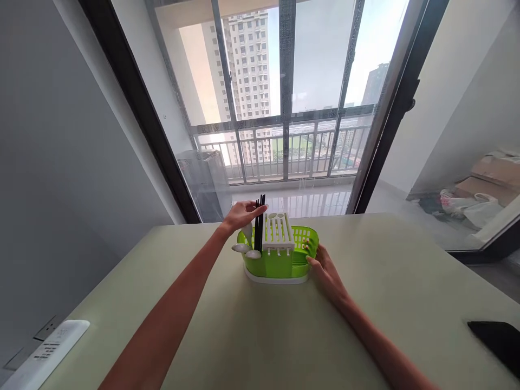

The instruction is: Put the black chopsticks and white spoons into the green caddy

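A green plastic utensil holder [280, 266] with a white base and a white slotted rack [278, 232] on top stands on the table. My left hand [242, 214] is closed around the upper part of several black chopsticks [259, 230], whose lower ends go down into the holder's left side. Two white spoons [247, 250] lean out over the front left rim, and another white utensil stands behind them. With the fingers behind it and the thumb in front, my right hand [325, 271] grips the holder's right wall.
The pale table [284, 336] spreads around the holder. A white power strip [57, 352] lies at the left edge, and a dark flat object [498, 344] at the right edge. Beyond the table are a glass sliding door [286, 108] and cardboard boxes [493, 179] with bags.
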Available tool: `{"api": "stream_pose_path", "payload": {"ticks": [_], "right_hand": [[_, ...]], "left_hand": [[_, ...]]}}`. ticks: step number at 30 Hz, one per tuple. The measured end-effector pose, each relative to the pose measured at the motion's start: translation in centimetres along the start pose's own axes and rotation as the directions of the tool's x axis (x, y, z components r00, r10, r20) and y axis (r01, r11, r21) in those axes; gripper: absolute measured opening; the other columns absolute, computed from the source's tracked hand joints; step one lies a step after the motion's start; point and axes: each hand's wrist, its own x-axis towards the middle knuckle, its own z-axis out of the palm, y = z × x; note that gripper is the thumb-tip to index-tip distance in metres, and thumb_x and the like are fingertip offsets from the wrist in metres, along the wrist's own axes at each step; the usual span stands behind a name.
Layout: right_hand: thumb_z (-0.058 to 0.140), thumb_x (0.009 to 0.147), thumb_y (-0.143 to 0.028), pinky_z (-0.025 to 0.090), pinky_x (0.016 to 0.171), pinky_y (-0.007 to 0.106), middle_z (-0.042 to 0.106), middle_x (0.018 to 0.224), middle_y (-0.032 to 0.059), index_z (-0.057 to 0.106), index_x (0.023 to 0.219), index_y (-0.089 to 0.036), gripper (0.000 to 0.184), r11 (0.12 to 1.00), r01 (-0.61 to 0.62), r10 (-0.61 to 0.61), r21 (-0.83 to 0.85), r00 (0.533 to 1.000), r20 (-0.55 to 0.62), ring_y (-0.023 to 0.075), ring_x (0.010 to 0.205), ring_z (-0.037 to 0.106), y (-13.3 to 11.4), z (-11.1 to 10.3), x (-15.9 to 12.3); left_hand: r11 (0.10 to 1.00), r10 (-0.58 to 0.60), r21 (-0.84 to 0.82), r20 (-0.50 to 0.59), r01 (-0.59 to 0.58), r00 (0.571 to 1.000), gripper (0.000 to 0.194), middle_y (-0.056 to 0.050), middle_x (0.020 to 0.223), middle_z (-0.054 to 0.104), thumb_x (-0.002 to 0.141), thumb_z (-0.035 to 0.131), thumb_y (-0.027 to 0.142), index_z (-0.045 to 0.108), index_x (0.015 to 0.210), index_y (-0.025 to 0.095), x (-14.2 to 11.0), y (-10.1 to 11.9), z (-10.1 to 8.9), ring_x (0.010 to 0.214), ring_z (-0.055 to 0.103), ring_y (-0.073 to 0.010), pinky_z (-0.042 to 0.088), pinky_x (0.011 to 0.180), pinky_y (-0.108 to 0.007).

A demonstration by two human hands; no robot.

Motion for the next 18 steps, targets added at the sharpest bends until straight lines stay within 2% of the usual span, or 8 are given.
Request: {"api": "stream_pose_path", "payload": {"ticks": [4,9,14,18], "right_hand": [[0.061,0.093,-0.050,0.046,0.109,0.051,0.060,0.142,0.0100,0.049,0.142,-0.027,0.055,1.000,0.011,-0.012,0.012,1.000,0.009,0.0293,0.131,0.056,-0.3,0.1,0.0],[0.061,0.093,-0.051,0.046,0.109,0.052,0.060,0.142,0.0102,0.049,0.143,-0.027,0.057,1.000,0.011,-0.012,0.027,1.000,0.021,0.0295,0.130,0.057,-0.4,0.1,0.0],[0.062,0.092,-0.052,0.044,0.111,0.053,0.058,0.145,0.0098,0.045,0.147,-0.028,0.062,0.999,-0.016,0.015,0.035,0.999,0.032,0.0293,0.133,0.055,0.1,-0.1,0.0],[0.062,0.092,-0.053,0.044,0.111,0.054,0.056,0.147,0.0096,0.043,0.149,-0.028,0.066,0.998,-0.048,0.047,0.048,0.998,0.032,0.0302,0.135,0.052,-0.6,-0.1,-0.3]], "left_hand": [[0.998,-0.001,-0.063,0.024,0.002,1.000,0.050,-0.006,0.103,0.081,0.068,0.082,0.060,0.080,0.099,0.021,0.9,-0.5,0.3,0.105,0.072,-0.0314,0.055,0.097,-0.041],[0.972,0.003,-0.236,0.021,0.002,1.000,0.050,-0.006,0.098,0.081,0.066,0.084,0.058,0.080,0.097,0.018,0.9,-1.1,0.5,0.099,0.074,-0.0291,0.058,0.096,-0.043],[0.934,-0.038,-0.356,-0.051,0.017,0.998,0.054,-0.012,0.100,0.080,0.066,0.086,0.057,0.078,0.098,0.014,-0.1,-0.1,-0.3,0.090,0.076,-0.0280,0.060,0.093,-0.047],[0.912,-0.034,-0.408,-0.176,-0.041,0.984,0.050,-0.013,0.103,0.079,0.068,0.087,0.054,0.078,0.097,0.013,-0.6,0.5,-2.1,0.093,0.076,-0.0286,0.060,0.094,-0.047]]}}
